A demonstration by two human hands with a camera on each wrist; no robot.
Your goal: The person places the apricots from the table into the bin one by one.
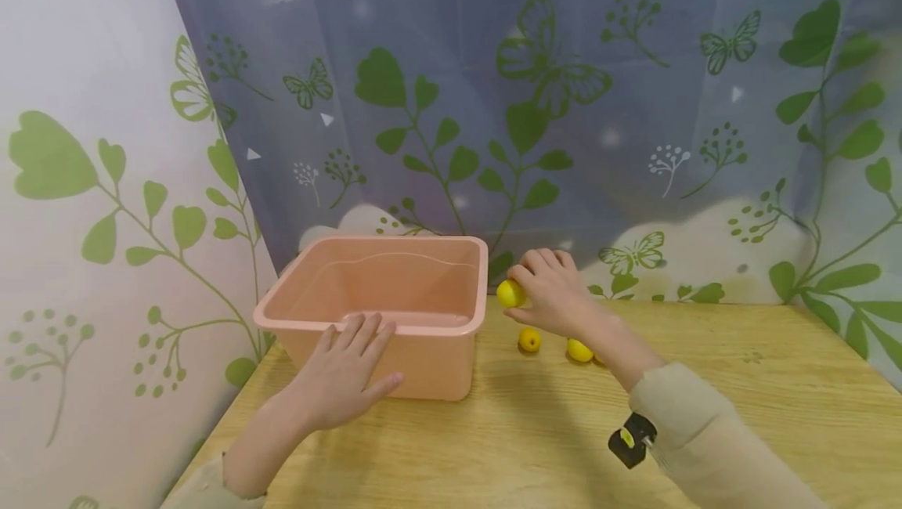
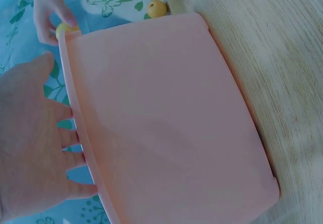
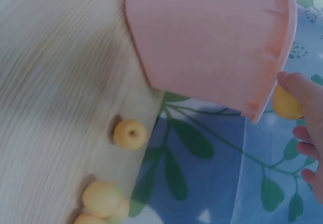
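LH (image 1: 345, 385), fingers out straight, rests on near rim of pink plastic bin (image 1: 438, 364) | RH (image 1: 557, 294) pinches yellow fruit (image 1: 509, 294), up in the air just R of bin | hands apart | more yellow fruits (image 1: 529, 340) on wood tbl (image 1: 719, 399), R of bin, near RH

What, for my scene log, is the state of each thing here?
Pink plastic bin: upright, open-topped, floor partly hidden
Left hand: fingers straight, touching the bin
Held yellow fruit: raised above the wooden table
Right hand: gripping that fruit
Other yellow fruits: loose on the table
Butterfly-print backdrop: hanging, creased
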